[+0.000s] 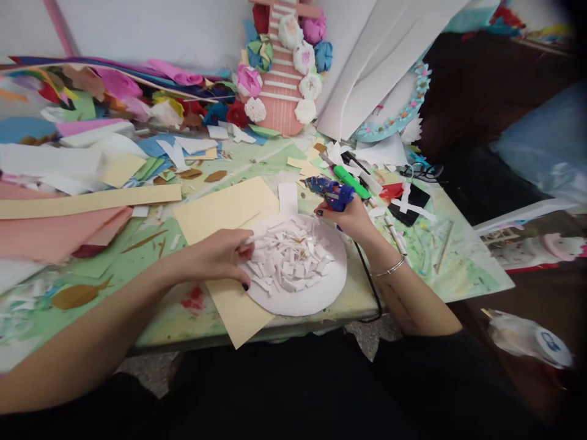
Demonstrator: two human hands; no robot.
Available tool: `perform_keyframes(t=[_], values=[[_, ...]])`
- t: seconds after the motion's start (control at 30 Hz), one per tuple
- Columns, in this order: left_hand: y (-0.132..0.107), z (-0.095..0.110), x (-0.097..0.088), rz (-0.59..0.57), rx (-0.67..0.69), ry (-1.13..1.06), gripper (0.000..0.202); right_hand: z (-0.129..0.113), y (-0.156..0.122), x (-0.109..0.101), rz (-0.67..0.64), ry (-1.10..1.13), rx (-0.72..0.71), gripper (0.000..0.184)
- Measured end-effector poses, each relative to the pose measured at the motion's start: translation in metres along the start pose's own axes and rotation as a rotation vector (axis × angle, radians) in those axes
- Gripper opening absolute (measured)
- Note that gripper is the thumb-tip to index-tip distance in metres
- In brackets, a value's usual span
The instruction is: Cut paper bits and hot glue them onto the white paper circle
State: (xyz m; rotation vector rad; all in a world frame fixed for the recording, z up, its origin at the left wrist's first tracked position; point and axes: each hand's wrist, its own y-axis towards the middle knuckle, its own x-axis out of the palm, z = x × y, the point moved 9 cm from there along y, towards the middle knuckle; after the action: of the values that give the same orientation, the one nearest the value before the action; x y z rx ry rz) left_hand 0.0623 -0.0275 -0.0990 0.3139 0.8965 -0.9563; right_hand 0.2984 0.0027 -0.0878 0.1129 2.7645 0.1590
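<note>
A round white disc (332, 287) lies at the table's front edge, its middle heaped with small cut white paper pieces (293, 260). My left hand (224, 256) grips the disc's left rim, with thumb and curled fingers bent over it. Above the disc's upper right, my right hand (355, 214) is closed around a blue hot glue gun (332, 190), its nozzle pointing left. A black cord (373, 287) hangs below that hand. Beneath the disc lies a cream paper sheet (229, 208), and a white paper strip (288, 200) sticks out behind it.
A green utility knife (351, 181) lies beyond the glue gun, near a black flat object (410, 205). Colored paper scraps (114, 159) pile up on the left. A pink guitar-shaped craft (284, 91) with paper flowers leans on the wall, beside a blue-rimmed round craft (389, 116).
</note>
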Motion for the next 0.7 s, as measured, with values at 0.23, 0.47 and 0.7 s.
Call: perform_keyframes(t=[0.23,0.47,0.7], values=[[0.008,0.009,0.013,0.077,0.023,0.064,0.040,0.009,-0.009,0.005,0.064,0.392,0.129,0.029],[0.008,-0.002,-0.002,0.218,-0.015,0.050,0.044,0.006,-0.008,-0.014,0.101,0.367,0.094,0.033],[0.005,-0.017,-0.017,0.357,-0.125,0.036,0.034,-0.034,-0.034,0.003,-0.251,0.038,0.061,0.035]])
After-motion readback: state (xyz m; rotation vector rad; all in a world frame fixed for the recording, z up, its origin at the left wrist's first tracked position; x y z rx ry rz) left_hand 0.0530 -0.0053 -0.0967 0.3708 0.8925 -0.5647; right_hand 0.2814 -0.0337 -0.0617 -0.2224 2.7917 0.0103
